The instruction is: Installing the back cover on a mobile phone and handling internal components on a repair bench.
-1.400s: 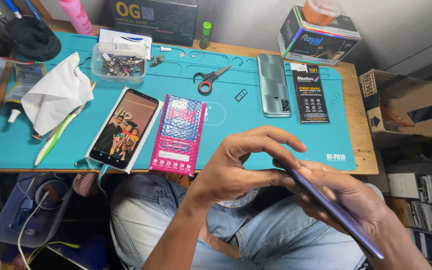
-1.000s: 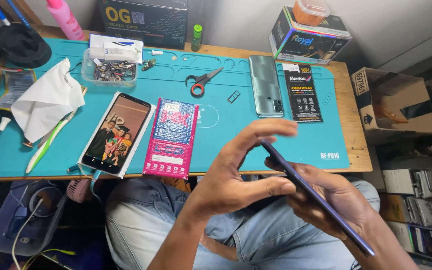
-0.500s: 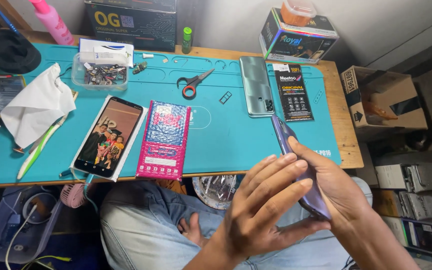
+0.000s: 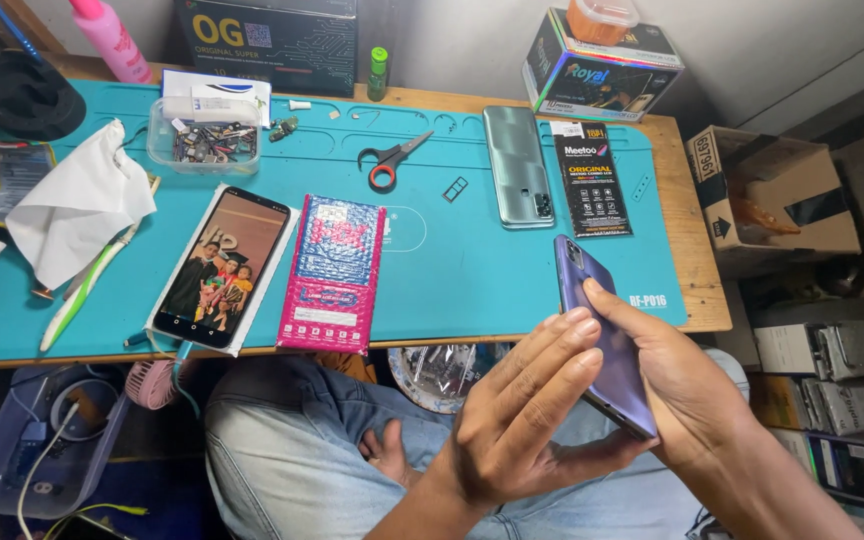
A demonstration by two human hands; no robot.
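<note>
Both hands (image 4: 592, 400) clasp purple phone (image 4: 607, 345) (back up) — tilted.

On the teal mat (image 4: 452, 275), red-handled scissors (image 4: 392, 160), a grey-green phone (image 4: 517, 165) (face down) and a pink bubble-wrap pouch (image 4: 334, 272) are laid well apart.
</note>
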